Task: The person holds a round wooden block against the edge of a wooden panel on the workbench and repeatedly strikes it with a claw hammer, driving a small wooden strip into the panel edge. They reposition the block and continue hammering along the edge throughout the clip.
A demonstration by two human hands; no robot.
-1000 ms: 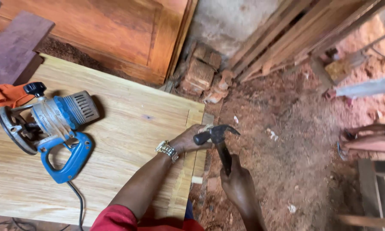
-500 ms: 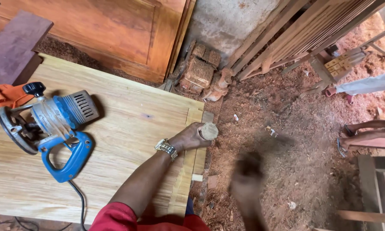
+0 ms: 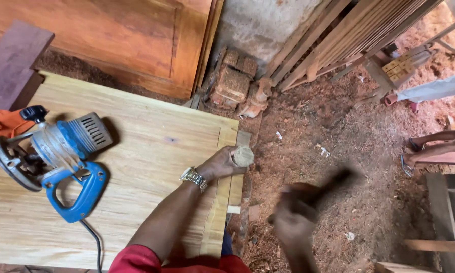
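Note:
My left hand (image 3: 220, 165), with a metal watch on the wrist, grips a round wooden tool handle (image 3: 243, 155) standing upright at the right edge of a pale wooden panel (image 3: 151, 146). What the handle's tip touches is hidden by my fingers. My right hand (image 3: 292, 218) is blurred by motion over the dirt floor, to the right of the panel and apart from the handle. It is closed on a dark hammer (image 3: 333, 183), which is also blurred and points up and to the right.
A blue electric router (image 3: 60, 156) with its cord lies on the panel's left part. An orange-brown door (image 3: 111, 40) leans at the back beside stacked bricks (image 3: 232, 83) and timber slats (image 3: 348, 35). Another person's feet (image 3: 429, 149) are at the right edge.
One second ago the hammer head rested on the wooden handle. My right hand has since swung the hammer away, down and to the right. My left hand has kept its place.

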